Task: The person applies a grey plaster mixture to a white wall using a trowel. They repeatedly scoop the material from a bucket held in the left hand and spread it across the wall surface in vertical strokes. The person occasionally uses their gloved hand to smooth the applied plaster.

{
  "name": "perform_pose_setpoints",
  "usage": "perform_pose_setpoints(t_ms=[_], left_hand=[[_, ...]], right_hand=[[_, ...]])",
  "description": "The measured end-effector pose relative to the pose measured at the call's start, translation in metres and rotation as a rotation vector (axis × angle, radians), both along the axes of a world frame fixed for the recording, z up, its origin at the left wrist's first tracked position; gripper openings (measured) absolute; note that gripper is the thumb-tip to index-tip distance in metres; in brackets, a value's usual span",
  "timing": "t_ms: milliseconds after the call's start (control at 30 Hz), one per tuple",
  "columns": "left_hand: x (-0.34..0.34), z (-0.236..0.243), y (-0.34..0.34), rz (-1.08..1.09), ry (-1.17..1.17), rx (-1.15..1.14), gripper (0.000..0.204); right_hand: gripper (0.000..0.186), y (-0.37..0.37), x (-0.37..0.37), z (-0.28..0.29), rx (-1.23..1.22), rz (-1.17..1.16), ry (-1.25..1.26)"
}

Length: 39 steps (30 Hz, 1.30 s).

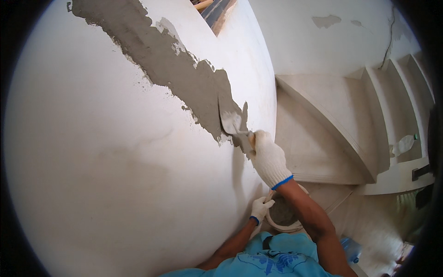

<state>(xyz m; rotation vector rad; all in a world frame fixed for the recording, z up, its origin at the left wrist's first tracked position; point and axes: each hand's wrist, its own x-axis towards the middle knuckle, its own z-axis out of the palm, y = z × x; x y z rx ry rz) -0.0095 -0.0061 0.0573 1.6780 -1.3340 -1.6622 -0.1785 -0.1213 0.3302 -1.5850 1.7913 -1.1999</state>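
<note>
Wall [87, 138], pale and bowed by the lens, fills everything from seven to eleven o'clock, with faint darker stains below its middle. Across it a rough-edged strip of grey mortar [161, 60] slants from eleven o'clock down to just past the centre, with specks along its borders. At twelve o'clock, an angular opening [214, 16] cuts into the wall's top edge. The trowel [230, 121] is just right of centre, its smeared blade lying against the strip's lower end, its neck pointing toward four o'clock. A light-blue shirt [272, 251] with a darker print sits at six o'clock. At five o'clock, the left hand [260, 208], in a white knit glove with a blue cuff, is at the rim of a bucket [280, 227]; I cannot tell whether its fingers are closed on it. The right hand [270, 157], gloved alike, is at four o'clock, fingers wrapped round the trowel's handle. Grey material [282, 210] lies inside the bucket, partly behind the right forearm. Farther right, a blue-tinted bottle [352, 249] lies between four and five o'clock. Curved steps [376, 111] climb from three toward two o'clock, where a crack [391, 37] runs down the far wall. A clear bottle [406, 144] with a green cap rests on a step at three o'clock.
</note>
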Motion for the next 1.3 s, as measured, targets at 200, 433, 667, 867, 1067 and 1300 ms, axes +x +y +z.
perform_pose_setpoints(t_ms=[200, 433, 667, 867, 1067, 1300], left_hand=[[-0.006, 0.003, -0.002, 0.004, -0.006, -0.001, 0.021], [-0.003, 0.001, -0.004, -0.003, 0.007, 0.002, 0.02], [-0.003, -0.012, -0.006, 0.009, 0.028, 0.003, 0.023], [-0.009, 0.003, -0.008, -0.012, 0.015, -0.01, 0.026], [-0.009, 0.011, -0.01, -0.024, -0.016, 0.016, 0.025], [-0.008, 0.0, -0.008, -0.009, 0.004, 0.04, 0.023]], right_hand=[[0.028, 0.013, -0.016, -0.005, -0.003, -0.025, 0.017], [0.034, -0.019, 0.008, 0.004, -0.103, -0.07, 0.006], [0.036, 0.011, 0.0, -0.034, 0.06, -0.055, 0.015], [0.032, 0.004, 0.005, 0.02, -0.155, -0.02, -0.058], [0.032, 0.017, 0.006, -0.037, 0.193, -0.034, 0.08], [0.032, 0.015, 0.0, -0.007, -0.023, -0.019, -0.039]])
